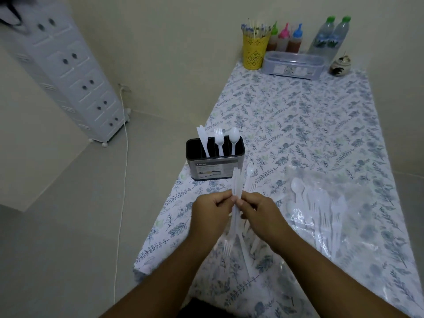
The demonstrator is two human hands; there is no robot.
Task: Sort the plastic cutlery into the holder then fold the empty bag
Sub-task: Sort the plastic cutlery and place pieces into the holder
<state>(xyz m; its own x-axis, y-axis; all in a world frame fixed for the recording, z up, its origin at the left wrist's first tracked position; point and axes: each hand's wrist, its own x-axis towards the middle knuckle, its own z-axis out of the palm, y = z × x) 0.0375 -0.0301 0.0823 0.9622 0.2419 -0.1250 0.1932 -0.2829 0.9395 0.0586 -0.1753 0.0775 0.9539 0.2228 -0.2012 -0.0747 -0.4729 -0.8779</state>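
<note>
Both hands, left [214, 208] and right [259, 211], pinch a bundle of knives [237, 193] upright, likely evening them for the holder [214, 160] just beyond. Right of the holder, the bag [339, 216] holds more cutlery.

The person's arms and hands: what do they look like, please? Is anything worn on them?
Both forearms are bare as far as the picture shows: no sleeves in view. The left hand and the right hand wear no gloves, and no rings, watch or bracelet can be seen. The fingers have short nails.
</note>
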